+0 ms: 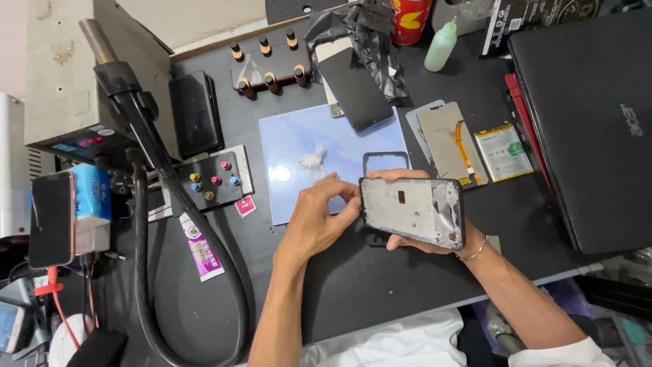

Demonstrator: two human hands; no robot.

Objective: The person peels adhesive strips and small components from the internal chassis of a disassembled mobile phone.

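Head view: looking down on a dark worktop [380,285], a person is working a bare phone frame with both hands.
Step in hand: the right hand [435,239] is cradling the phone frame [412,211] from beneath, fingers wrapped round its edges and clamped on it; the left hand [319,216] is pinching at the frame's left edge, fingertips closed together on the rim or on something small there, too small to tell.
Where the frame is: right of centre in the picture, held just above the worktop, inner side facing up, tilted slightly.
Next move, as a judgement: fine fingertip work along that edge is calling for a steady hold underneath and light force, since the frame looks thin.
Blue mat [305,153]: lying above the hands, carrying a crumpled white wad [313,160].
Pink-and-white label strip [201,248]: lying lower left, long and narrow.
Small pink square sticker [245,206]: sitting just right of the grey block with coloured pegs.
Battery [503,152]: flat, white-and-green label, right of centre.
Red can [409,15]: standing at the top edge, with yellow marking.
Pale green squeeze bottle [441,46]: standing beside the can, to its right.
Blue tissue pack [92,194]: sitting at far left.
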